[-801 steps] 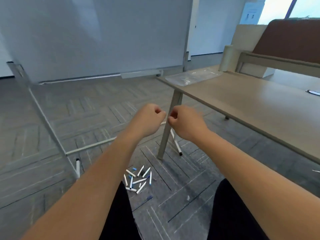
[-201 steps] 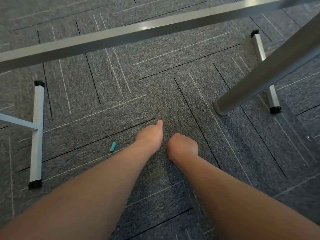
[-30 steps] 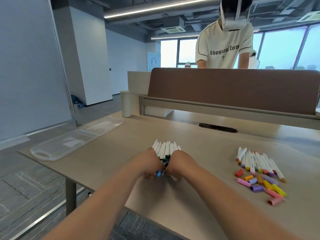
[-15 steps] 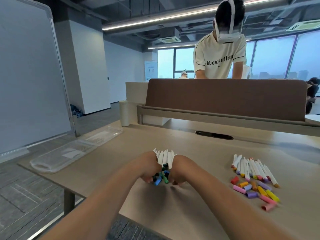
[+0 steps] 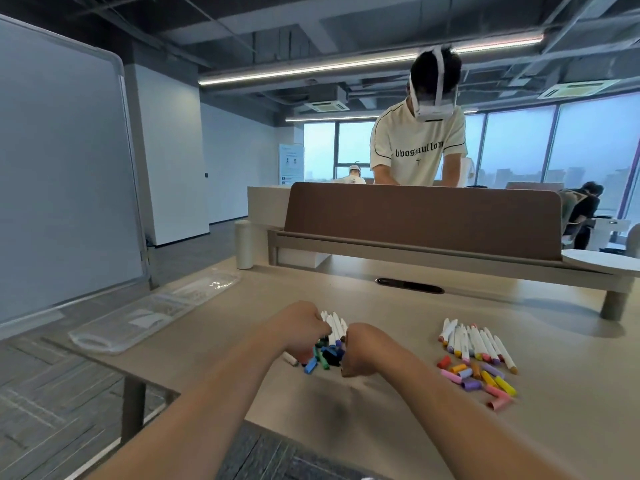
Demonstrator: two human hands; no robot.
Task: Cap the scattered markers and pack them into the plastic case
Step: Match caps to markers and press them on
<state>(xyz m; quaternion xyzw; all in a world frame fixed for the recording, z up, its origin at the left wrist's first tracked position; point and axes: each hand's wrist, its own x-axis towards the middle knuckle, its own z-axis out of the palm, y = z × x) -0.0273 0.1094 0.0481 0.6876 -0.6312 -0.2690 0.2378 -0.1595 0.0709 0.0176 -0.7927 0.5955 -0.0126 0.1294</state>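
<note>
My left hand (image 5: 300, 332) and my right hand (image 5: 360, 348) rest low on the tan table (image 5: 398, 403), side by side, curled around a bundle of white markers (image 5: 334, 327) whose barrels fan out behind my fingers. Blue, green and dark caps (image 5: 323, 358) spill onto the table between and below the hands. To the right lies a second row of white markers (image 5: 474, 342) with warm-coloured tips, and loose red, orange, yellow, pink and purple caps (image 5: 479, 381) in front of it. The clear plastic case (image 5: 149, 317) lies open at the table's left edge.
A brown divider panel (image 5: 422, 220) runs across the back of the table, with a person in a white shirt (image 5: 417, 147) standing behind it. A whiteboard (image 5: 59, 168) stands at the left. A white cylinder (image 5: 243, 244) sits at the far left corner.
My hands have lowered the bundle onto the table and loosened around it; several blue and green caps now lie spilled on the surface below them.
</note>
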